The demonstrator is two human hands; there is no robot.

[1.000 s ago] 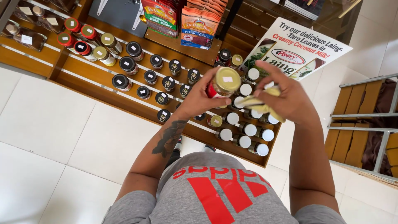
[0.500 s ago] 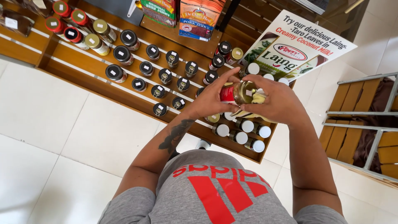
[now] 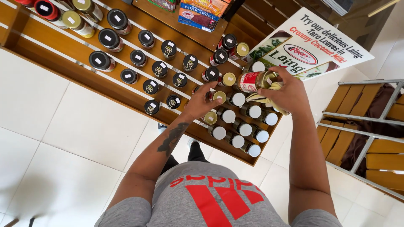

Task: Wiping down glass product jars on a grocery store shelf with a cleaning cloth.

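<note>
The gold-lidded glass jar with a red label (image 3: 252,80), earlier gripped by both hands, is now being held with a yellow cloth (image 3: 269,96) by the right hand (image 3: 286,90) above the wooden shelf (image 3: 50,50), fingers wrapped round it, while the left hand (image 3: 202,103) is being lowered, fingers spread, onto a gold-lidded jar (image 3: 219,96).

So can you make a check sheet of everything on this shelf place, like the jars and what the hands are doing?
Surface: wooden tiered shelf with rails, standing on a white tiled floor.
Job's things: jar with a red label, tipped on its side; yellow cloth beside it; gold-lid jar in the rows.
Clutter: rows of black-lid jars, white-lid jars, red snack packets, a printed sign.
Hands: right hand holds the red-label jar and the cloth; left hand reaches to the gold-lid jar, fingers touching or nearly touching it.
Cables: nothing seen.
Surroundings: wooden and metal rack at the right.
</note>
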